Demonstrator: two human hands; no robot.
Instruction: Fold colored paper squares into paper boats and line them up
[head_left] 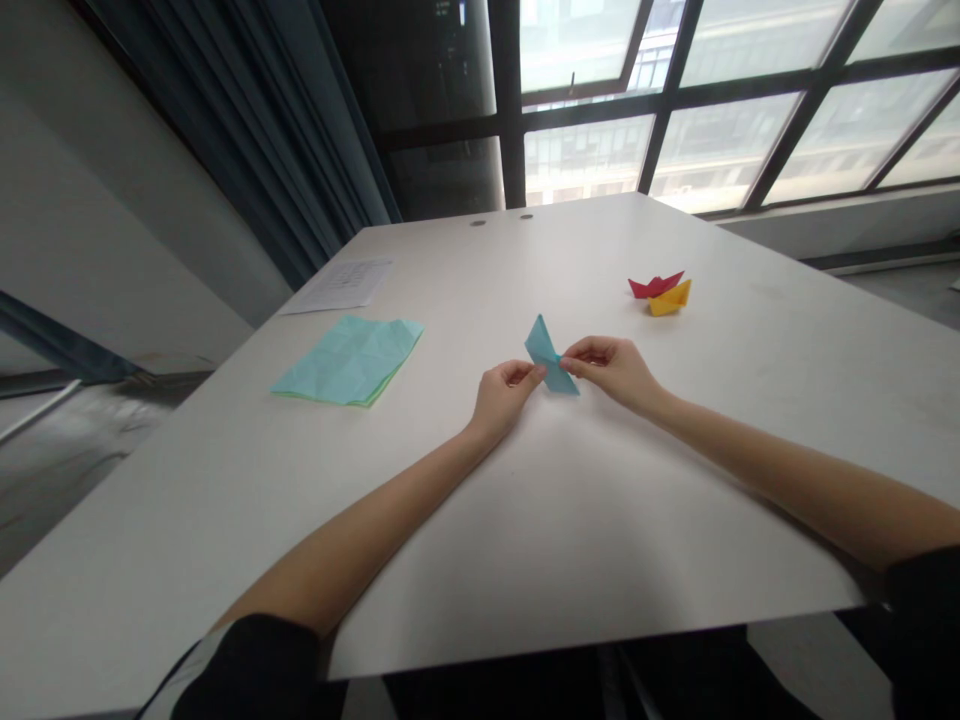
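A small folded piece of light blue paper [553, 374] is held up over the middle of the white table [525, 520], with a pointed end at its top and another at its lower right. My left hand [507, 396] pinches it from the left between thumb and fingers. From the right, my right hand [616, 371] grips its edge near the middle, the fingertips of both hands close together.
Left of my hands lies a stack of creased light blue and green paper sheets [350, 360]. Behind it is a printed white sheet [341, 286]. A red folded paper boat [655, 287] and a yellow one [670, 299] sit at the back right.
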